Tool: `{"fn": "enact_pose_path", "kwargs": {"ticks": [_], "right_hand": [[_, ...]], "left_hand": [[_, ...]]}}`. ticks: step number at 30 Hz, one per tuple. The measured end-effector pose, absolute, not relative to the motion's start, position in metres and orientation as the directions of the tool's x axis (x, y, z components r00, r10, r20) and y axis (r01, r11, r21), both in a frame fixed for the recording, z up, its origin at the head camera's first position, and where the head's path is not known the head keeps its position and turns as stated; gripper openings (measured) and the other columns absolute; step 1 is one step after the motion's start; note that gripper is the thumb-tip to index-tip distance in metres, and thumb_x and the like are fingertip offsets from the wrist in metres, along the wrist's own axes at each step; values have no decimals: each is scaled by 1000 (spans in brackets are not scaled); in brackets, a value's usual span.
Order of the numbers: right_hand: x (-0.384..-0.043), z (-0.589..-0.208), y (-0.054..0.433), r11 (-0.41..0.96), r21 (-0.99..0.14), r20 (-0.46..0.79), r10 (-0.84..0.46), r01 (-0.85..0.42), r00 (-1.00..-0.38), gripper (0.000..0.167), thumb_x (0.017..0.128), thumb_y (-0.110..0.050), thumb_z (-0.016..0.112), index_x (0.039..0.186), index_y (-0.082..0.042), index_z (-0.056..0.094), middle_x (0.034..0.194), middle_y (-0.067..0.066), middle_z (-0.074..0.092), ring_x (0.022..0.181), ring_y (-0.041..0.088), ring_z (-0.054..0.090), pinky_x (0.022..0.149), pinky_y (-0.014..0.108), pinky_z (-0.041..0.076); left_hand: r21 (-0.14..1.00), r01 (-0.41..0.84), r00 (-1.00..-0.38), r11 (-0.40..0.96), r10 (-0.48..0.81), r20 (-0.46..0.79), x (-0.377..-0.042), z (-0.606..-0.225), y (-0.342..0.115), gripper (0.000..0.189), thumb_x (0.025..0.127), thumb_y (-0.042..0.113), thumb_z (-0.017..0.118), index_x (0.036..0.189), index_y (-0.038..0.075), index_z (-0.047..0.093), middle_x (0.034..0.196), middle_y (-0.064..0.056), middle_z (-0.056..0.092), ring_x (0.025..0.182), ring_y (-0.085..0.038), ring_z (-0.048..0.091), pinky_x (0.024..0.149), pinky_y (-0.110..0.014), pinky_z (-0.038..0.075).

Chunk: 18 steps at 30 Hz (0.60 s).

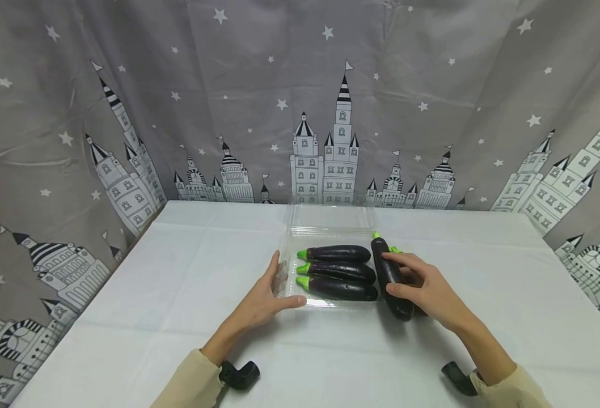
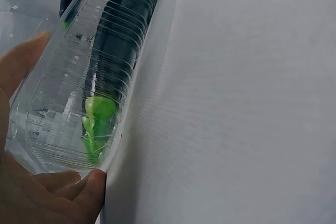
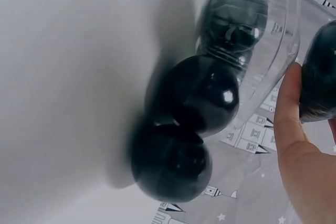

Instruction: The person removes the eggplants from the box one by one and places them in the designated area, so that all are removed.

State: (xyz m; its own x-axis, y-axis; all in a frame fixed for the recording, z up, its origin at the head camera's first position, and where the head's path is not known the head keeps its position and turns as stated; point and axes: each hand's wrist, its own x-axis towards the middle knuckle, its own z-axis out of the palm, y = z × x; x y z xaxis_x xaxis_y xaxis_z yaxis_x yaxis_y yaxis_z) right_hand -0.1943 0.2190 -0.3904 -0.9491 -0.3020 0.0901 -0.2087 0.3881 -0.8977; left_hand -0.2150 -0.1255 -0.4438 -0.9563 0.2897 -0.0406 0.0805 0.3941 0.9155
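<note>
A clear plastic box (image 1: 330, 231) lies with its lid folded back, and three eggplants (image 1: 341, 289) sit side by side in it, green stems to the left. My left hand (image 1: 261, 300) holds the box's left end, fingers along the end wall and thumb at the front rim. In the left wrist view those fingers (image 2: 86, 195) press the ribbed wall low down. My right hand (image 1: 425, 286) grips another eggplant (image 1: 389, 272) between thumb and fingers, raised beside the box's right end. Two more eggplants (image 3: 170, 163) rest on the table beneath it, mostly hidden in the head view.
A white cloth covers the table (image 1: 187, 272). Behind it hangs a grey curtain (image 1: 279, 73) printed with castles and stars. Each wrist wears a black camera mount (image 1: 240, 375). The transparent lid (image 1: 333, 215) lies toward the curtain.
</note>
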Motion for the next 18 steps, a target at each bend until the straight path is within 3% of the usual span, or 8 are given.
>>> {"fn": "enact_pose_path", "kwargs": {"ticks": [4,10,15,18], "right_hand": [[-192,-391,225,418,-883,95,-288,-214,-953,54,91,-21,71,143,-17,54,147,10,44,123,40,49,93,48,46],[-191,-390,233,428,-872,119,-283,-236,-952,54,91,-15,70,142,-16,54,143,11,47,121,39,50,88,44,50],[-188,-387,240,460,-848,142,-282,-263,-949,53,90,-10,69,141,-12,55,142,14,47,123,42,47,93,51,47],[-186,-385,247,473,-846,133,-259,-246,-957,53,90,-10,68,141,-11,54,142,15,47,123,44,47,89,49,50]], "left_hand": [[917,81,-956,391,291,-40,-216,-445,-125,125,75,43,85,159,11,-3,162,-17,13,148,-33,10,116,-56,10],[913,83,-957,399,287,-39,-217,-446,-125,123,77,42,84,159,10,-2,162,-18,14,148,-35,11,116,-56,12],[911,81,-960,403,279,-38,-217,-447,-125,123,77,42,84,159,11,-2,162,-18,14,148,-36,10,115,-58,12],[914,79,-959,398,281,-39,-217,-446,-124,124,76,43,84,159,11,-2,162,-18,13,148,-35,10,115,-58,12]]}}
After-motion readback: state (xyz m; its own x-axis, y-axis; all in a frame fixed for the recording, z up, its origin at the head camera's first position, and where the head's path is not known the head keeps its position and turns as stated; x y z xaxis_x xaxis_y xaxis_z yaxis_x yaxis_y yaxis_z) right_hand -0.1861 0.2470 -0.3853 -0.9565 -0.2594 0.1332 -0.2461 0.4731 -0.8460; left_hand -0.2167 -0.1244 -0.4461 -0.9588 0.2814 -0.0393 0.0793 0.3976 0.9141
